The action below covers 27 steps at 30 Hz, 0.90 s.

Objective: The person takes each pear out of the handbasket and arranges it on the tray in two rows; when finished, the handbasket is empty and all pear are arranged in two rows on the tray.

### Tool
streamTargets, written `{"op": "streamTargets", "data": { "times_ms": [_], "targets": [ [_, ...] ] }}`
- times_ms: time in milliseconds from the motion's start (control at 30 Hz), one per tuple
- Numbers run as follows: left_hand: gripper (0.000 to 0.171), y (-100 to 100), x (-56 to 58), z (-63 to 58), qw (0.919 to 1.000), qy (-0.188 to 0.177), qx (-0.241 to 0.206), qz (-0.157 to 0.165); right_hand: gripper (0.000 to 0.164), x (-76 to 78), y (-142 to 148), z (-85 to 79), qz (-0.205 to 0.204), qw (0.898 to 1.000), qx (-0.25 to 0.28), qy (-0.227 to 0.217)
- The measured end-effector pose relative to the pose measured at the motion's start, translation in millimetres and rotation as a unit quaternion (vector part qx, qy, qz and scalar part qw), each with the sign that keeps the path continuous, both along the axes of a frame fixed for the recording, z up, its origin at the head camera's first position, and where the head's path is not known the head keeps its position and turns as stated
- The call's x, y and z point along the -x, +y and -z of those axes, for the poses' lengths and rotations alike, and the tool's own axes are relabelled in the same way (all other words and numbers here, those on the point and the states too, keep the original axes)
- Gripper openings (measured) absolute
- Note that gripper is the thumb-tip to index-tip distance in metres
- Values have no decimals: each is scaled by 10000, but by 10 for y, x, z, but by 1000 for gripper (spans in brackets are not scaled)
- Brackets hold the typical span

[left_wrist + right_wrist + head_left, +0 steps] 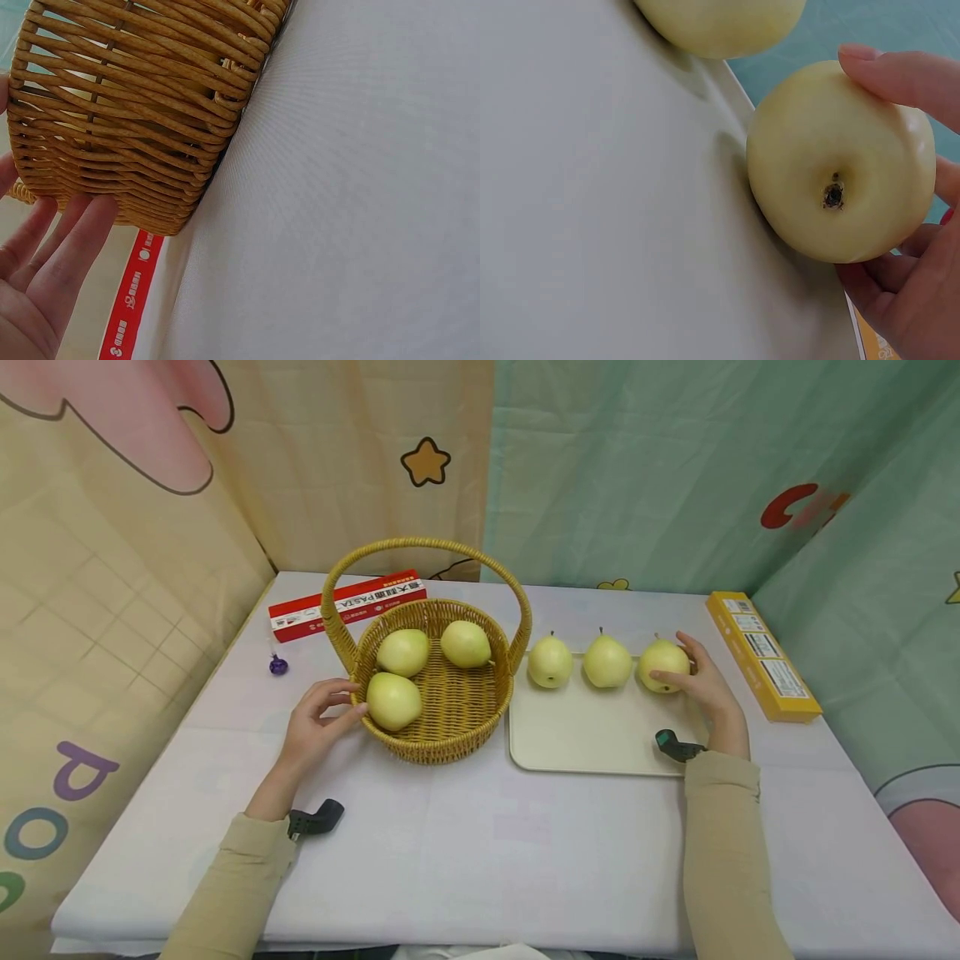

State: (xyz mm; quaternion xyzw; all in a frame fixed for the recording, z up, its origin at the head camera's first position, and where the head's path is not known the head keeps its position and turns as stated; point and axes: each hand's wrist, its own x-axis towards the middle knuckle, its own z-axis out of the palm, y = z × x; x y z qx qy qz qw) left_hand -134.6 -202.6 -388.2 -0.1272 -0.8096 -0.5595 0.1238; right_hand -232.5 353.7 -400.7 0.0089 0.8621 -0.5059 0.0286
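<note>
In the head view a wicker basket (pixel 465 747) with a tall arched handle holds three pale yellow-green pears, one of them a pear (pixel 394 702) near its left rim. My left hand (pixel 318 722) holds the basket's left side; in the left wrist view its fingers (pixel 75 240) touch the outer weave. On a cream tray (pixel 592 735) two more pears, a pear (pixel 550 662) and a pear (pixel 607 662), stand along the back edge. At the row's right end my right hand (pixel 708 689) grips another pear (pixel 840 165), thumb on one side, fingers around the other.
A red-and-white pasta box (pixel 348 606) lies behind the basket. A small purple object (pixel 277 665) is left of it. A yellow box (pixel 765 656) lies right of the tray. Printed curtains hang behind the white-covered table (pixel 495 860).
</note>
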Motion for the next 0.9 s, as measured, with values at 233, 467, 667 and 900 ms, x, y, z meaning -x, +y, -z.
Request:
{"op": "streamTargets", "data": {
  "times_ms": [233, 467, 667, 900],
  "targets": [
    [32, -1, -1, 3, 10000, -38, 37, -13, 93, 18, 22, 3, 9, 9999, 46, -92],
    [32, 0, -2, -3, 10000, -13, 59, -25, 92, -15, -5, -78, 144, 9999, -62, -57],
    [32, 5, -5, -12, 10000, -17, -3, -24, 90, -82, -110, -271, 469, 9983, -191, 272],
    [32, 6, -6, -24, 10000, -27, -7, -39, 76, -212, -403, -693, 1227, 9821, 329, 1392]
  ]
}}
